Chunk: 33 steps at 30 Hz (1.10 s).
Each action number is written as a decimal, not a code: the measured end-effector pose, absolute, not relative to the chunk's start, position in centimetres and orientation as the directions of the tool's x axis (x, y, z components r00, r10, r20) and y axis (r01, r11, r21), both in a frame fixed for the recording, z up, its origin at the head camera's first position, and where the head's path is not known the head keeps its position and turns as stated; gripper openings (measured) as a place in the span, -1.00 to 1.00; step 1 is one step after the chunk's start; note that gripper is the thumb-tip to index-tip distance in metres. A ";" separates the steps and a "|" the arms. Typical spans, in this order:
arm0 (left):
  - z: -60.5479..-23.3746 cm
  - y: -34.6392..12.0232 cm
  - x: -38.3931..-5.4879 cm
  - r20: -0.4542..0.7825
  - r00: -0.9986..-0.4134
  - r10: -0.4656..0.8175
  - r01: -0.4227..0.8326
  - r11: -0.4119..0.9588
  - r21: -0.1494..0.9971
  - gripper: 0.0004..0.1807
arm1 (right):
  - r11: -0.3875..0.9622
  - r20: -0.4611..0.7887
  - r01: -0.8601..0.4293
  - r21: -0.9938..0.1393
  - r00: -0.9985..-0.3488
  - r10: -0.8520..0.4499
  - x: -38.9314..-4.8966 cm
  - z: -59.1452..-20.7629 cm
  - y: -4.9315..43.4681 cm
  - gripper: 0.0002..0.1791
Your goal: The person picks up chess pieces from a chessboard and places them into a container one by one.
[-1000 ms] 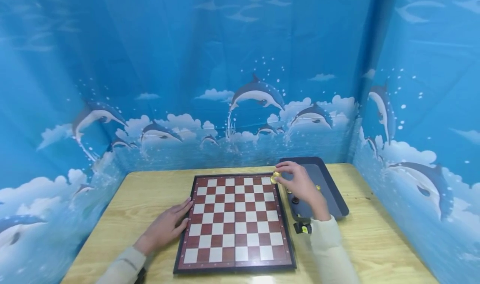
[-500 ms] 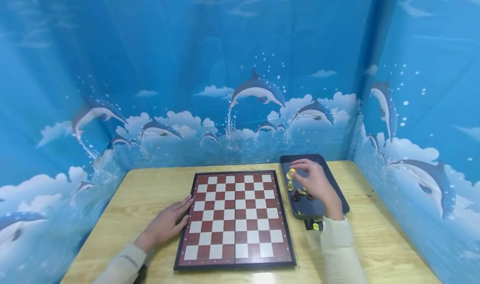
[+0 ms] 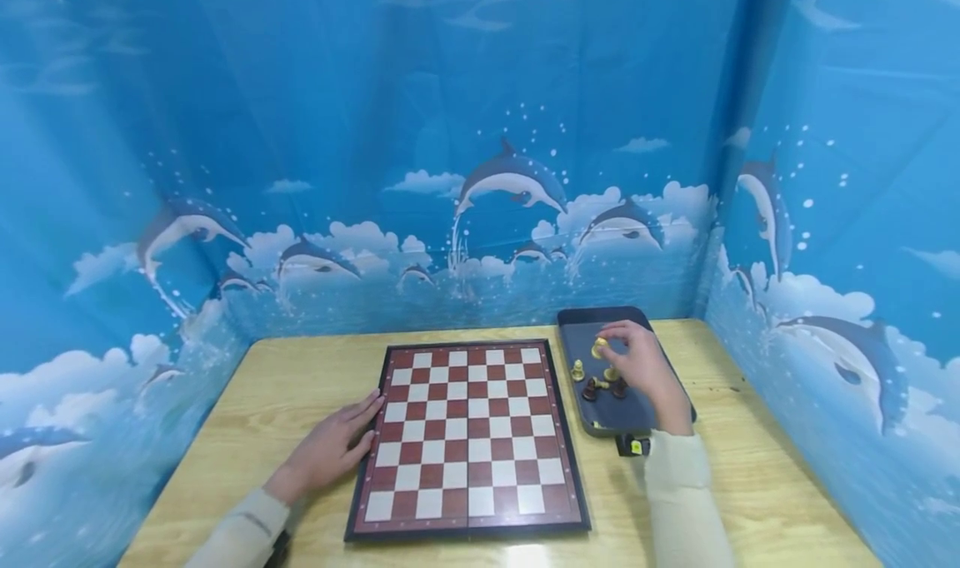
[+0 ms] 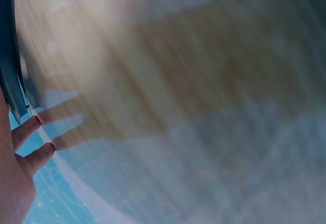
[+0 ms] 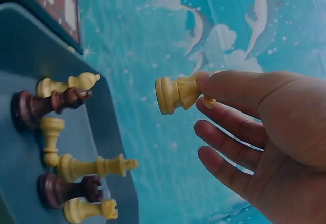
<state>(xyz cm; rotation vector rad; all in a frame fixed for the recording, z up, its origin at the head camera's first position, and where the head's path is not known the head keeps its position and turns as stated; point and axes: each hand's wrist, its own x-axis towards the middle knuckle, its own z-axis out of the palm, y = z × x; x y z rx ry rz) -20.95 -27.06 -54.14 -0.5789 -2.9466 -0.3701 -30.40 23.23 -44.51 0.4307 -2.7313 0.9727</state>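
My right hand is over the dark tray, pinching a cream chess knight between thumb and index finger. The other fingers are loosely bent below it. In the right wrist view, the tray holds a cream bishop, a dark bishop, a cream pawn on its side, a taller cream piece, a dark rook and a cream rook. My left hand lies with fingers extended at the left edge of the chessboard.
The wooden table carries the board in the middle and the tray to its right. A small black object with a yellow mark shows by my right wrist. Blue dolphin-print cloth stands behind and at the sides.
My right hand has moved right from the board's far right corner to over the tray, still pinching the cream knight. More tray pieces show. My left hand has stayed at the board's edge.
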 end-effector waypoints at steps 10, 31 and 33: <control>-54.2 -27.2 -21.1 0.152 -0.922 0.355 0.381 0.899 0.217 -0.36 | 0.732 0.277 -0.332 -0.595 -0.940 -0.201 -31.5 -46.1 23.5 -0.77; -54.2 -27.3 -20.9 0.160 -0.920 0.358 0.388 0.887 0.249 -0.37 | 0.757 0.271 -0.302 -0.580 -0.947 -0.170 -32.7 -47.9 23.8 -0.79; -54.2 -27.2 -21.0 0.161 -0.918 0.362 0.393 0.884 0.253 -0.37 | 0.761 0.276 -0.307 -0.571 -0.945 -0.174 -32.9 -48.0 23.8 -0.80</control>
